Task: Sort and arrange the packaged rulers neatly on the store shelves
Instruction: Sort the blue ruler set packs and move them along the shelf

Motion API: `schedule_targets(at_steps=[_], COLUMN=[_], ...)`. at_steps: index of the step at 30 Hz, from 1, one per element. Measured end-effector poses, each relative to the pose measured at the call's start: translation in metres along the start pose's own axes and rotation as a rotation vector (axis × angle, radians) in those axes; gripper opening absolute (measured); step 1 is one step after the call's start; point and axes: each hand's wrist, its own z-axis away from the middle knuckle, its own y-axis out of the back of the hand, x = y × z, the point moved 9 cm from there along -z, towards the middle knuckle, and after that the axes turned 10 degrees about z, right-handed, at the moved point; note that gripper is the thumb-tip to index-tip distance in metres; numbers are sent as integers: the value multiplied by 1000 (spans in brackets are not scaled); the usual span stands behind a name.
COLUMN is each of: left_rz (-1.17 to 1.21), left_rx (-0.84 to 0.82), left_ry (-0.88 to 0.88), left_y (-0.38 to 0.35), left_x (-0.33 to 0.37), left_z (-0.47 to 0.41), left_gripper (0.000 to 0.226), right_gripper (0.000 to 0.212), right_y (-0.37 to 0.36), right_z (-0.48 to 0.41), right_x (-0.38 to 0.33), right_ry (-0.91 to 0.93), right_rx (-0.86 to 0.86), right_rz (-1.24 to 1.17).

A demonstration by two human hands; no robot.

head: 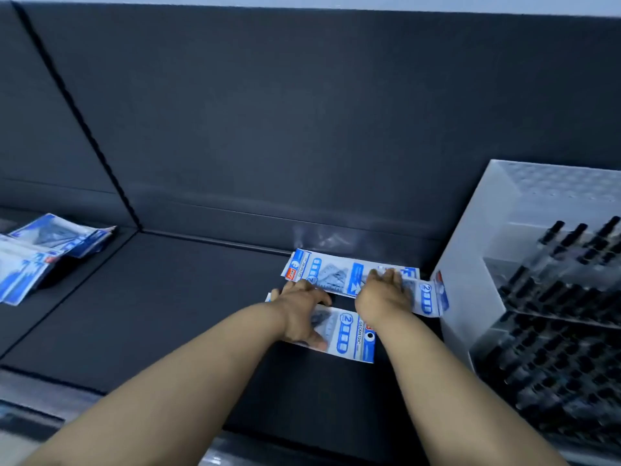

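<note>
Three blue-and-white packaged rulers lie on the dark shelf (188, 307), right of its middle. The far pack (331, 274) lies crosswise near the back wall. A second pack (430, 297) overlaps its right end. The near pack (353, 334) lies just in front of them. My left hand (299, 314) rests spread on the left part of the near pack, thumb on its front edge. Beside it, my right hand (383, 294) lies with fingers stretched flat over the spot where the far pack and the second pack meet. Both palms hide parts of the packs.
A loose pile of more ruler packs (50, 253) lies on the neighbouring shelf section at the far left. A clear acrylic display (477, 250) full of black pens stands close to the right of the packs. The dark back panel (302, 129) rises behind.
</note>
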Motion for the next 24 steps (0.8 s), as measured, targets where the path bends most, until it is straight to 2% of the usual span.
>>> schedule_targets(at_steps=[3,5,9,13,15,17,19,21,23,24], left_rz=[-41,-44,41,28,-117,-256,-318,-349,-384,-399], left_rx=[18,24,0,-9,66,207,298,322,336,338], left_ry=[33,34,-11,-119,-213,-320,-402,-417,-385,-367], left_y=[0,0,1,6,15,24,28,28,29,29], left_x=[-2,-2,0,4,12,25,36,40,40,39], left_z=[0,1,8,14,15,17,17,13,9,8], left_gripper=[75,72,67,42,48,53,57,60,59,56], right_gripper=[47,47,54,60,52,35,22,15,13,20], right_y=[17,26,12,23,28,36,41,41,43,44], right_z=[8,7,-8,-6,-4,-1,5,16,19,14], right_x=[-20,-19,1,3,1,-6,-22,-41,-44,-39], right_ry=[151,182,103,66,58,101,231,401,449,419], right_rx=[127,190,4,86,86,110,116,41,-20,-20], right_rz=[7,-7,-20,16,49,59,-71,-262,-391,-439])
